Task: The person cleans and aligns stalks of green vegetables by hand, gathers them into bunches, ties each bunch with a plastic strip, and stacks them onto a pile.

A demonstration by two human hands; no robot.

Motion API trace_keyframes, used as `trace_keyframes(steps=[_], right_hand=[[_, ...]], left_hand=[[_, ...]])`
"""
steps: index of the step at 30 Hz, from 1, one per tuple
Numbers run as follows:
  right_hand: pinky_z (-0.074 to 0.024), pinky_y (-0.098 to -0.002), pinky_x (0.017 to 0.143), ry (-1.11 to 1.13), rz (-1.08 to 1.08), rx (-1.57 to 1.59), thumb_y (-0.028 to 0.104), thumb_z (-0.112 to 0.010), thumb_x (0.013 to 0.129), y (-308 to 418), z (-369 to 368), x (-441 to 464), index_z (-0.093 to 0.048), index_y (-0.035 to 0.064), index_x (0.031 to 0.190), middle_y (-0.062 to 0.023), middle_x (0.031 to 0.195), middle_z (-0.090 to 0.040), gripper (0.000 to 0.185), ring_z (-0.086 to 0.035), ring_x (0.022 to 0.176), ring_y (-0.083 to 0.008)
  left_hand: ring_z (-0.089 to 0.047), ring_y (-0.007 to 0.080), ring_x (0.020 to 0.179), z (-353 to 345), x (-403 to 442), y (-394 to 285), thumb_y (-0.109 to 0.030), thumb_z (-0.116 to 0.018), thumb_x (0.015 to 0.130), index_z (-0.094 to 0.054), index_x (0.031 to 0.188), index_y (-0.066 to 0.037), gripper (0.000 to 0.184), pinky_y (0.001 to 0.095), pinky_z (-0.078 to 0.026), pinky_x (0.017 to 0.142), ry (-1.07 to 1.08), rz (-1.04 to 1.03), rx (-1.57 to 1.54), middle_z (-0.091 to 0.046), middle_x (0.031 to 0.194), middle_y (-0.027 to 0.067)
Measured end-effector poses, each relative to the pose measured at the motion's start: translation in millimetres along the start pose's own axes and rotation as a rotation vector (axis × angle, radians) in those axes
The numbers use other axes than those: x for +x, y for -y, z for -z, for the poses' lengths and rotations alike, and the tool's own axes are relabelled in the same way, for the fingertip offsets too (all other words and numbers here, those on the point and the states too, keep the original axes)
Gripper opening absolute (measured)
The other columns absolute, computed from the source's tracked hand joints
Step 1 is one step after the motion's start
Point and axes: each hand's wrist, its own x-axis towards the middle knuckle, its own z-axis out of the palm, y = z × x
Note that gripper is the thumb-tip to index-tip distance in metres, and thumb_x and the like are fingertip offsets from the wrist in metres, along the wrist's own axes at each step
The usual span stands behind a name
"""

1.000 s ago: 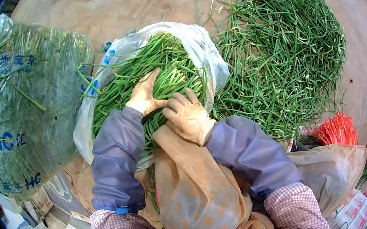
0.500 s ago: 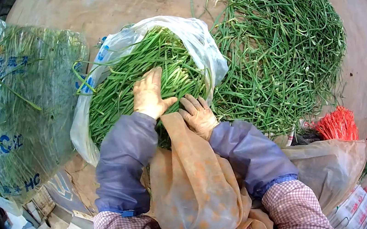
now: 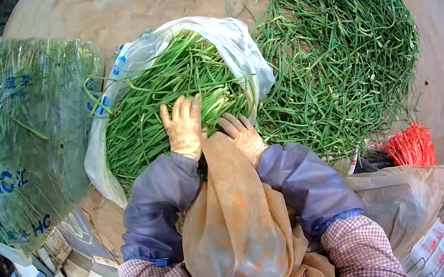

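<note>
My left hand (image 3: 183, 126) lies on a heap of long green chive-like stalks (image 3: 147, 112), its fingers stretched out and somewhat apart. These stalks fill a white plastic bag (image 3: 231, 34) whose mouth is spread wide around them. My right hand (image 3: 244, 138) rests at the bag's right side, fingers extended over the pale stalk ends (image 3: 218, 100); its underside is hidden. Neither hand is closed around anything that I can see. A sheer orange-patterned scarf (image 3: 245, 220) hangs in front of my forearms and hides the near edge of the bag.
A large loose pile of green stalks (image 3: 337, 75) covers the surface (image 3: 116, 4) at right. To the left stands a packed clear bag (image 3: 38, 131) with blue print. Red strips (image 3: 411, 145) and a translucent plastic sheet (image 3: 399, 195) lie by my right elbow.
My left hand has drawn back toward me and turned, its fingers now pointing away over the stalks. The right hand stays nearly in place.
</note>
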Motion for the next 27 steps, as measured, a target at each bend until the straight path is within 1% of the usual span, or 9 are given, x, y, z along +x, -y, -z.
trace_keyframes(steps=[2,7,11,12,14,15,17,23,27], right_hand=[[-0.0386,-0.0484,0.1,0.013,0.015,0.03,0.032,-0.055,0.078,-1,3,4,-0.061,0.0124,0.113,-0.0127,0.133,-0.05,0.04,-0.044,0.128,-0.0322],[-0.038,-0.0476,0.1,0.049,0.009,0.05,0.033,-0.055,0.079,2,15,12,-0.06,0.0112,0.115,-0.0138,0.135,-0.048,0.043,-0.042,0.13,-0.0325],[-0.0418,-0.0464,0.097,-0.011,0.015,0.231,0.02,-0.06,0.08,3,38,15,-0.063,0.0099,0.112,-0.0133,0.127,-0.054,0.033,-0.049,0.123,-0.0335],[-0.0439,-0.0445,0.096,-0.096,-0.059,0.42,0.014,-0.061,0.08,3,36,13,-0.064,0.0093,0.109,-0.0127,0.121,-0.058,0.03,-0.053,0.118,-0.0325],[-0.0482,-0.0407,0.092,-0.269,-0.206,0.794,0.003,-0.062,0.08,4,31,13,-0.066,0.0082,0.105,-0.0113,0.108,-0.064,0.026,-0.06,0.107,-0.0305],[-0.0517,-0.0341,0.087,-0.321,-0.575,0.99,-0.005,-0.059,0.083,23,64,27,-0.068,0.0062,0.1,-0.0074,0.093,-0.068,0.023,-0.065,0.093,-0.0241],[-0.0511,-0.0322,0.088,-0.533,-0.765,1.276,-0.001,-0.057,0.088,28,96,46,-0.067,0.0031,0.103,-0.0065,0.095,-0.069,0.018,-0.065,0.093,-0.0193],[-0.0465,-0.0343,0.096,-0.848,-0.664,1.914,0.007,-0.062,0.088,22,107,101,-0.057,0.0017,0.118,-0.008,0.111,-0.063,0.031,-0.061,0.107,-0.0211],[-0.0403,-0.0348,0.103,-0.665,-0.743,1.847,0.009,-0.07,0.083,30,46,108,-0.042,0.002,0.137,-0.0087,0.126,-0.052,0.061,-0.05,0.119,-0.0218]], left_hand=[[-0.035,0.0286,0.136,8,9,1,-0.019,-0.086,0.057,-0.033,0.145,-0.01,0.103,0.0573,-0.012,0.115,0.074,0.073,-0.002,-0.044,0.136,0.0083],[-0.05,0.0239,0.123,19,33,17,-0.019,-0.082,0.063,-0.042,0.139,-0.011,0.086,0.0519,-0.011,0.118,0.086,0.093,-0.105,-0.058,0.124,0.0091],[-0.061,0.0221,0.106,16,32,49,0.001,-0.071,0.066,-0.042,0.138,-0.007,0.078,0.0359,-0.039,0.106,-0.068,0.053,-0.683,-0.06,0.119,0.011],[-0.06,0.02,0.107,33,30,43,0.01,-0.066,0.065,-0.04,0.138,-0.005,0.079,0.0311,-0.048,0.096,-0.062,0.123,-0.725,-0.059,0.118,0.0114],[-0.059,0.0208,0.111,36,31,54,0.009,-0.064,0.065,-0.041,0.138,-0.003,0.077,0.0321,-0.046,0.099,-0.029,0.132,-0.942,-0.058,0.121,0.0119],[-0.059,0.0211,0.112,40,32,56,0.008,-0.063,0.065,-0.041,0.138,-0.003,0.077,0.0318,-0.046,0.099,-0.012,0.147,-1.009,-0.058,0.122,0.0121],[-0.058,0.0215,0.114,46,33,56,0.008,-0.062,0.064,-0.042,0.138,-0.004,0.077,0.0316,-0.044,0.101,-0.002,0.141,-0.966,-0.057,0.125,0.0117],[-0.055,0.0204,0.117,63,33,47,0.008,-0.063,0.063,-0.041,0.139,-0.001,0.079,0.0323,-0.042,0.104,0.047,0.156,-1.093,-0.056,0.128,0.0113],[-0.055,0.0229,0.119,47,25,48,0.01,-0.067,0.063,-0.036,0.143,-0.006,0.087,0.0335,-0.046,0.101,-0.032,0.072,-0.967,-0.047,0.135,0.0154]])
